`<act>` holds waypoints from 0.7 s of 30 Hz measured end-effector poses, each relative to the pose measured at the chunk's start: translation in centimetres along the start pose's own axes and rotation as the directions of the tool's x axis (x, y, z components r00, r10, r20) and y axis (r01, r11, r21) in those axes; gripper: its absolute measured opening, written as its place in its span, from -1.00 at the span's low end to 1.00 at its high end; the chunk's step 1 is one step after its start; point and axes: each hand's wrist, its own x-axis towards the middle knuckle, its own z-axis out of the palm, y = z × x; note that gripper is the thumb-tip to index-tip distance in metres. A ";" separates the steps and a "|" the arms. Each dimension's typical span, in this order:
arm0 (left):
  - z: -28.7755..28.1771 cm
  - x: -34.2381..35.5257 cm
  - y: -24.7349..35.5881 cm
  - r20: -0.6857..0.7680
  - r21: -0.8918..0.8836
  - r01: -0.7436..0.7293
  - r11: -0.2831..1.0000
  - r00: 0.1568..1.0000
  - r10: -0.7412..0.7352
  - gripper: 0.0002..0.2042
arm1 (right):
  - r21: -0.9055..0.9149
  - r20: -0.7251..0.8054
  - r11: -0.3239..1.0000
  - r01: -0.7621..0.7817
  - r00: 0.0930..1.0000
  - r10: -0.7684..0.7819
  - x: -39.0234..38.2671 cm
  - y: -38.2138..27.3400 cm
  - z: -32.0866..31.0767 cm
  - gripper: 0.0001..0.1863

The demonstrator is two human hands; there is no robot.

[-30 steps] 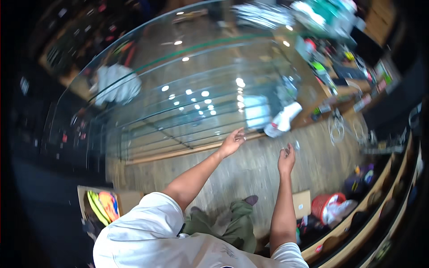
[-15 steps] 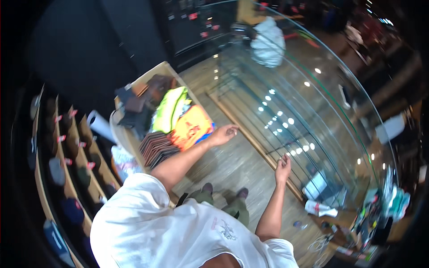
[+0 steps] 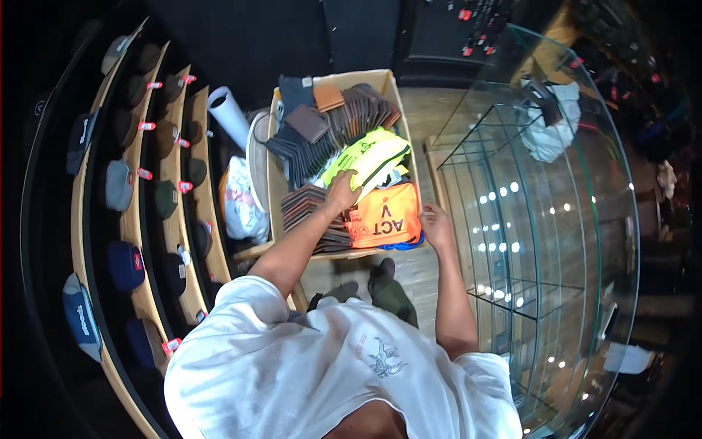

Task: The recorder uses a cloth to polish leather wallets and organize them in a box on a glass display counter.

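Box [image 3: 376, 77]: L hand [image 3: 342, 192] on yellow pkt [image 3: 380, 152] (palm hidden), R hand [image 3: 437, 225] alongside, grips unclear.

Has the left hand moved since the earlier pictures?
Yes: the left hand moved left over the box, from beyond its right edge to the yellow packet.

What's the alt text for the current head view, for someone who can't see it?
A person's left hand is at the edge of a yellow bundle in an open box of wallets, beside an orange bundle. The right hand is by the box's right edge, contact unclear. Shelves of caps stand left, a glass case right.
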 end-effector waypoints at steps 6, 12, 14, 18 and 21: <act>-0.1 -2.1 -2.4 -0.077 -0.178 0.049 0.983 0.995 -0.064 -0.58 | -0.218 0.319 0.971 0.095 0.948 -0.022 3.5 -0.6 5.0 -0.66; -5.7 -3.5 -6.2 -0.238 -0.232 0.148 0.961 0.949 -0.204 -0.68 | -0.041 0.431 0.949 0.313 0.862 -0.266 8.9 -5.3 11.5 -0.70; -7.0 -3.6 -8.4 -0.256 -0.307 0.200 0.930 0.924 -0.283 -0.68 | -0.026 0.481 0.958 0.287 0.843 -0.240 10.4 -7.7 14.1 -0.69; -9.5 -3.3 -10.1 -0.223 -0.354 0.251 0.901 0.913 -0.342 -0.67 | -0.063 0.418 0.889 0.453 0.821 -0.389 14.2 -10.7 19.0 -0.61; -10.1 -3.4 -11.8 -0.177 -0.411 0.245 0.878 0.923 -0.341 -0.66 | -0.163 0.334 0.845 0.510 0.834 -0.439 16.6 -13.8 22.6 -0.50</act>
